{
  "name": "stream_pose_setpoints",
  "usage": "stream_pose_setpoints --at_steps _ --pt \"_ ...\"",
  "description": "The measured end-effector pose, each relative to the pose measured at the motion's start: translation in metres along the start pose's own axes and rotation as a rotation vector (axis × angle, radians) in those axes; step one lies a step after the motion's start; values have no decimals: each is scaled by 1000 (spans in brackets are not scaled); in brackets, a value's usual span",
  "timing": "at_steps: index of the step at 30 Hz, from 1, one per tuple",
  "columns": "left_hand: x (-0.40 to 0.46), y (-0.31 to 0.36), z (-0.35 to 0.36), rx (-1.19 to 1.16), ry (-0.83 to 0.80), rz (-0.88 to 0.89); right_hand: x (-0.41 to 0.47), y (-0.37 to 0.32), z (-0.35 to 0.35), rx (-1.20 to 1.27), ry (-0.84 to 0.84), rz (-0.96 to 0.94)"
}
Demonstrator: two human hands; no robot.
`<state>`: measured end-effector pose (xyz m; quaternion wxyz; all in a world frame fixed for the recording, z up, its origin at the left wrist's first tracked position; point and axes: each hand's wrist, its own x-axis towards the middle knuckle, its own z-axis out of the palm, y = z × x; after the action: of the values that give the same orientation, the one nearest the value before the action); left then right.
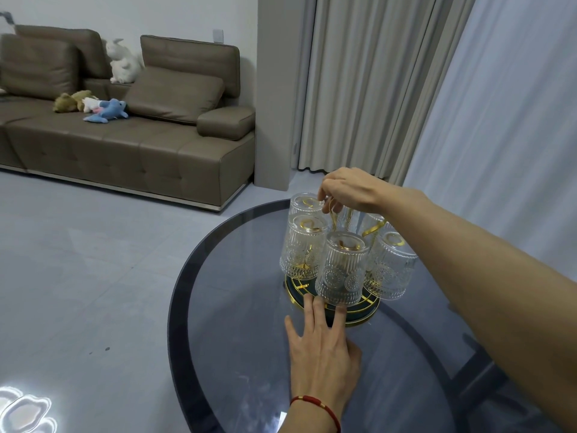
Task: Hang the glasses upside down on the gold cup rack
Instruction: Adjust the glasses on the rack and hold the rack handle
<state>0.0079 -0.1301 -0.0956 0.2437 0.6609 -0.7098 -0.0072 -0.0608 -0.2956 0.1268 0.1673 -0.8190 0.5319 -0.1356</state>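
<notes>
The gold cup rack [371,230] stands on a round dark tray base [359,317] at the far side of a glass table. Several ribbed clear glasses hang on it upside down: one at the front [342,270], one at the left [301,245], one behind it [304,203], one at the right [390,267]. My right hand [349,189] reaches over the rack, fingers pinched on the gold handle at its top. My left hand [321,345] lies flat on the table with its fingertips touching the tray's front rim.
The round dark glass table [237,323] has a dark rim and a frame showing through it. A brown sofa [125,132] with soft toys stands at the back left. Curtains [374,89] hang behind the table. Grey tiled floor lies to the left.
</notes>
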Motion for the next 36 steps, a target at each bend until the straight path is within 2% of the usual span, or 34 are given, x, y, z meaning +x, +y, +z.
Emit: stream_pose_setpoints --at_steps 9,22,25,28,30,32,36 --pt "0 0 2 -2 21 9 -4 1 -1 77 2 33" --pt "1 -1 5 3 23 13 -8 -5 0 11 6 24" --pt "1 -1 5 -9 14 9 -13 -6 0 -98 85 -8" --pt "1 -1 6 -17 17 11 -25 -15 -2 -290 328 -150" --pt "1 -2 7 -18 2 16 -38 -27 1 -326 469 -247" --pt "0 -2 6 -4 -12 24 -52 -36 10 -377 467 -272" --pt "-1 -1 6 13 -9 30 -64 -41 34 -582 337 -157"
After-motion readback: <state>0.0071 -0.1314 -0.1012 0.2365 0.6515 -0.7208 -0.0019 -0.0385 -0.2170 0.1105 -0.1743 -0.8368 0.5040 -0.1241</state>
